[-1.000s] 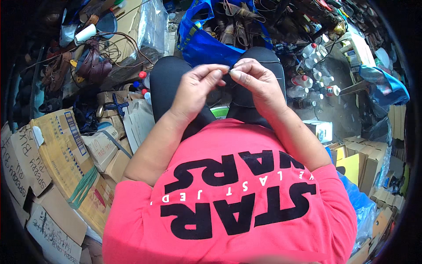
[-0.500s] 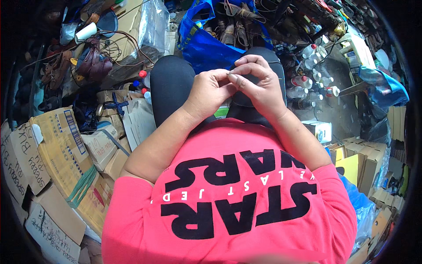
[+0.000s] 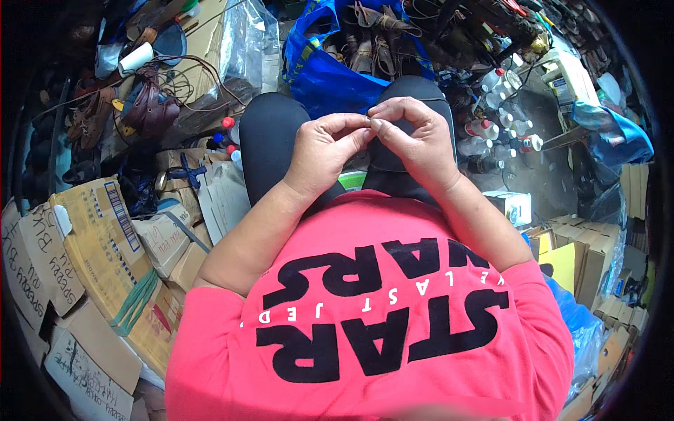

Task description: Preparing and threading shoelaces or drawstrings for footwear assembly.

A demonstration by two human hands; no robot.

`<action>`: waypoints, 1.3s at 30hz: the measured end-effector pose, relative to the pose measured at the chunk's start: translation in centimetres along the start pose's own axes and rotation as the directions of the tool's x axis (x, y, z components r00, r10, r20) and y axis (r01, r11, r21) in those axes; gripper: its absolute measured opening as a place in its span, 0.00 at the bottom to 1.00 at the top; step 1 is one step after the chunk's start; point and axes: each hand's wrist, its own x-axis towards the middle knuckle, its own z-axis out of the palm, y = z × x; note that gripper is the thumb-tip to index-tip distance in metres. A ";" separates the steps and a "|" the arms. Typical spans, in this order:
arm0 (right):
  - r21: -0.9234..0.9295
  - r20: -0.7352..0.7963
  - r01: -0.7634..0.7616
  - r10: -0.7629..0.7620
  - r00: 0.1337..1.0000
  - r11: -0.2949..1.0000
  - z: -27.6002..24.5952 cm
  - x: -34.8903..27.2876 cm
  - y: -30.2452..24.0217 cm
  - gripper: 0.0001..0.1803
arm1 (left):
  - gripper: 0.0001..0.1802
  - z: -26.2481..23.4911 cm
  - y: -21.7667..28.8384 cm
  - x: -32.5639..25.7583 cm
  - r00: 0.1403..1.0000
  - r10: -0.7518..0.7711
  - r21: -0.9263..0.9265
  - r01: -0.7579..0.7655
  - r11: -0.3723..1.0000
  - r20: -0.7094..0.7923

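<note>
Over my knees, my left hand (image 3: 326, 151) and my right hand (image 3: 415, 137) meet fingertip to fingertip. Each pinches with thumb and forefinger on a tiny dark, thin thing between them, too small to name. A fine dark strand (image 3: 434, 99) shows by the right hand's knuckles, across my dark-trousered knee; whether it runs into the fingers I cannot tell. Just beyond the hands stands a blue bag (image 3: 335, 91) with brown shoes (image 3: 379, 52) in it.
Cardboard boxes (image 3: 95, 245) crowd the left side. Plastic bottles (image 3: 491, 126) stand on the floor at the right, near a blue cloth (image 3: 611, 133). Stacked cartons (image 3: 579, 245) fill the lower right. Cords and a white cup (image 3: 136, 59) lie at the upper left.
My left hand has turned slightly and its thumb has straightened toward the right fingertips. My right fingers have drawn closer together. Both hands still pinch at the same spot.
</note>
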 end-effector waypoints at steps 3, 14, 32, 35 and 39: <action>-0.011 -0.005 0.018 -0.018 1.000 1.000 0.0 0.0 -0.1 0.04 | 0.09 0.0 0.2 -0.1 1.000 -0.020 -0.032 0.020 0.999 0.006; -0.063 -0.005 0.042 -0.042 0.999 0.997 0.1 0.0 -0.4 0.04 | 0.09 -0.1 -0.5 -0.1 1.000 -0.013 -0.085 0.014 0.996 0.013; -0.112 -0.006 0.078 -0.079 0.997 0.991 0.2 0.1 -0.5 0.06 | 0.10 -0.1 -0.7 -0.1 1.000 -0.005 -0.070 0.005 0.998 0.000; -0.118 -0.007 0.076 -0.077 0.997 0.990 0.2 0.1 -0.5 0.06 | 0.10 0.0 -0.5 -0.2 1.000 0.002 -0.081 -0.002 0.997 -0.003; -0.128 -0.002 0.083 -0.084 0.996 0.988 0.2 0.1 -0.4 0.06 | 0.10 0.0 -0.3 -0.2 1.000 -0.014 -0.049 0.014 0.999 -0.001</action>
